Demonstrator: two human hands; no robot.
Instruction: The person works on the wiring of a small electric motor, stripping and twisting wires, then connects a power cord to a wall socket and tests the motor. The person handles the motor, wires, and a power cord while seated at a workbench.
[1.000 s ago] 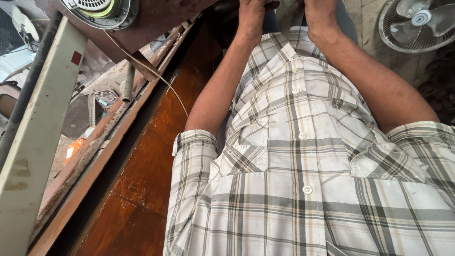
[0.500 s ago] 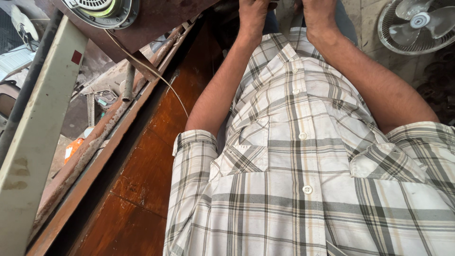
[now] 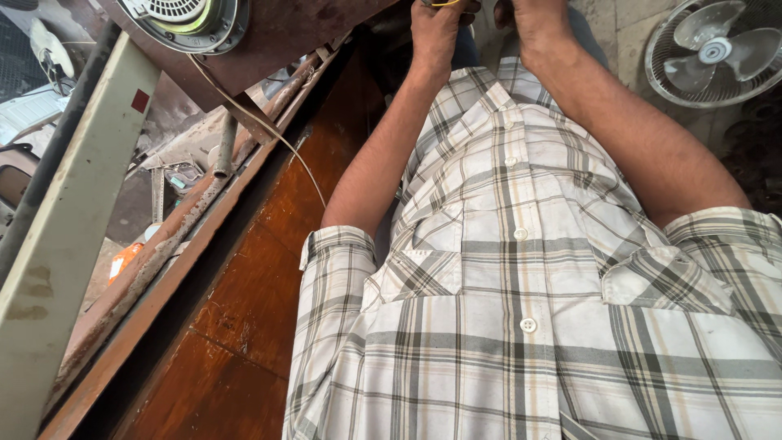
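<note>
Looking down past the plaid shirt (image 3: 521,310) that fills most of the view, both forearms reach to the top edge, beside the long brown tabletop (image 3: 252,301) whose rusty edge runs along the left. The left hand (image 3: 436,28) is closed, pinching a thin yellow wire (image 3: 444,4) right at the frame's edge, and the right hand (image 3: 533,18) sits just beside it, its grip cut off so I cannot tell. This looks like fine wire work between the fingertips; the next move likely calls for steady, close pinching.
</note>
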